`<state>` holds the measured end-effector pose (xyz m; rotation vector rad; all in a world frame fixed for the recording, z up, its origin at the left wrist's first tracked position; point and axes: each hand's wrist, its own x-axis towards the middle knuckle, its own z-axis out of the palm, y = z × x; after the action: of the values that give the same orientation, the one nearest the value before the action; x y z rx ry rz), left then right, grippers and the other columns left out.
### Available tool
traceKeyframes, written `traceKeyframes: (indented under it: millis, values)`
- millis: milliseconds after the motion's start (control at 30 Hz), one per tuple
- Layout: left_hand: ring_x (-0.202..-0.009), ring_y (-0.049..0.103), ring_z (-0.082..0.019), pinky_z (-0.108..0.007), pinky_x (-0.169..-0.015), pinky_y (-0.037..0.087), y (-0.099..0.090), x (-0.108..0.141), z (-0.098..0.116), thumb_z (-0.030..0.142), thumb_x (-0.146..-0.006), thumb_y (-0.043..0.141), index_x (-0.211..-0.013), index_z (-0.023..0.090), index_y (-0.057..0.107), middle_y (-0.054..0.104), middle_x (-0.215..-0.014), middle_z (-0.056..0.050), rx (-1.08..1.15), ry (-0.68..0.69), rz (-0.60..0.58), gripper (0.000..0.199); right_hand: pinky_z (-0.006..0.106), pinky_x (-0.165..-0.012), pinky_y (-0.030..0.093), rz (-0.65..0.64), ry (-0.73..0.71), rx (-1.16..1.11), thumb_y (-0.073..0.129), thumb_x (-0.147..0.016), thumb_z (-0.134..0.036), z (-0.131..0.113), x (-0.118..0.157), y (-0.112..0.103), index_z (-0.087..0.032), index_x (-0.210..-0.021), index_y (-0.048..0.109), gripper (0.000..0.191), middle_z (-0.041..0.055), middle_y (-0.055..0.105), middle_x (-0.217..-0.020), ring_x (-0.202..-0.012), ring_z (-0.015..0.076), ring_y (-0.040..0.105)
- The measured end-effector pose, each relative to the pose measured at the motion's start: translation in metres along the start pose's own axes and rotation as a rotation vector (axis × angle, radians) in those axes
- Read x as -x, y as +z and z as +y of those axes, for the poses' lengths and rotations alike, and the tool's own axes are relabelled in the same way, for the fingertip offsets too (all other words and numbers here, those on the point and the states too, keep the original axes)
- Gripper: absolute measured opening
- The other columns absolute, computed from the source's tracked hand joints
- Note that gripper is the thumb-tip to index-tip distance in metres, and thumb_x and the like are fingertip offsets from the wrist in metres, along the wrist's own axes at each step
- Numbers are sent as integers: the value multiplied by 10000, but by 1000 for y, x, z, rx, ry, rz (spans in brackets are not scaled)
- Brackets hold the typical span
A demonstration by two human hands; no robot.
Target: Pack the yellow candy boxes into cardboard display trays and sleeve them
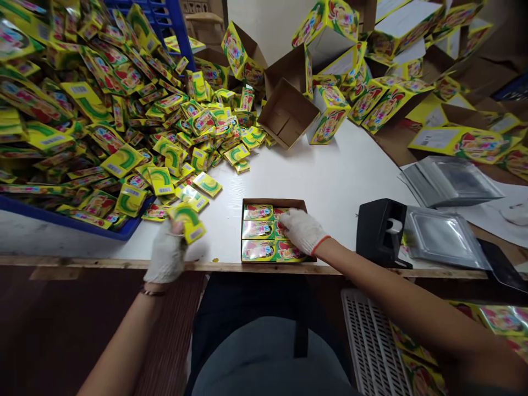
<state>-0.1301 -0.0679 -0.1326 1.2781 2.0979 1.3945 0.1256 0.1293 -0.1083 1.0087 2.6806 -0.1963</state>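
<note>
An open cardboard box (243, 231) stands at the front edge of the white table, with two columns of small yellow-green packs (258, 230) in it. My right hand (303, 230), in a white glove, reaches into its right side, fingers on the packs there; whether it grips one is hidden. My left hand (167, 253), also gloved, holds a small yellow pack (188, 224) to the left of the box. Loose packs (207, 184) lie just beyond that hand.
A heap of packs (99, 121) spills from a blue crate (124, 232) at the left. Empty display boxes (330, 113) pile up behind. A black tape dispenser (377, 234) and clear plastic lids (445, 236) are at the right. A white basket (371, 335) sits below.
</note>
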Motion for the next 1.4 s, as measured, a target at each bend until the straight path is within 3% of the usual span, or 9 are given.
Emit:
traceKeyframes:
  millis: [200,400,600,700,833,967,1067,1300,1400]
  values:
    - [-993,685,-213,-358,-867,590,71,-4,68,475,-782,739,-1121,207,581,710,-1095,-62,962,-358,-18,460,356,-806,501,-115,-86,-476,511,-927,-224,-3,-1,-18,-153,-1073,685,238,107,686,-998,-904,239,634]
    - [-1098,648,-240,-397,-978,527,104,0,87,470,-849,679,-1232,193,598,671,-1219,-85,806,-165,-135,480,316,-838,550,18,-239,-1558,409,-1000,-539,-4,-10,-47,-189,-1264,540,458,91,662,-1082,-909,166,647]
    - [-1082,638,-243,-405,-971,510,109,-13,98,537,-853,653,-1330,213,553,656,-1219,-97,880,-136,-378,584,257,-749,570,-534,-458,-1823,763,-760,-592,5,-9,-40,-170,-1080,626,547,68,697,-958,-807,145,657]
    - [-1012,649,-249,-412,-917,524,113,-21,100,570,-851,637,-1314,185,555,672,-1129,-114,910,-140,-499,608,215,-696,546,-611,-555,-1832,848,-638,-602,9,-3,-36,-156,-1013,643,617,49,693,-912,-746,119,634]
    - [-1219,563,-288,-463,-1049,457,114,-25,90,436,-895,588,-1372,202,497,584,-1345,-125,455,-6,-410,539,290,-776,538,-388,-490,-1566,716,-755,-643,31,-2,-46,-153,-1075,631,591,64,688,-990,-831,162,633]
    - [-1333,467,-330,-522,-1137,360,118,-18,82,274,-871,595,-1256,157,592,520,-1431,-167,-348,279,-479,403,318,-830,493,-34,-254,-665,579,-878,-276,52,-16,-67,-143,-1018,675,215,83,691,-1020,-938,208,623]
    - [-1276,509,-368,-570,-1110,359,125,-8,83,312,-871,612,-1230,112,619,564,-1374,-214,-736,422,-549,411,350,-846,479,-8,-119,-65,525,-870,-151,45,-30,-74,-150,-1071,714,276,141,693,-1111,-1017,268,639]
    - [-1185,574,-313,-484,-1042,467,114,-7,86,311,-900,574,-1059,133,662,631,-1245,-172,-708,472,-585,254,383,-797,522,-72,-42,280,461,-949,-136,8,-32,-54,-152,-1185,662,310,186,690,-1107,-1028,305,673]
    - [-1242,552,-258,-425,-1060,487,98,-23,69,269,-928,509,-1048,177,654,601,-1307,-135,-508,492,-424,210,378,-767,540,9,-49,281,419,-970,-129,7,-23,-37,-152,-1222,623,325,191,656,-1139,-1002,290,672]
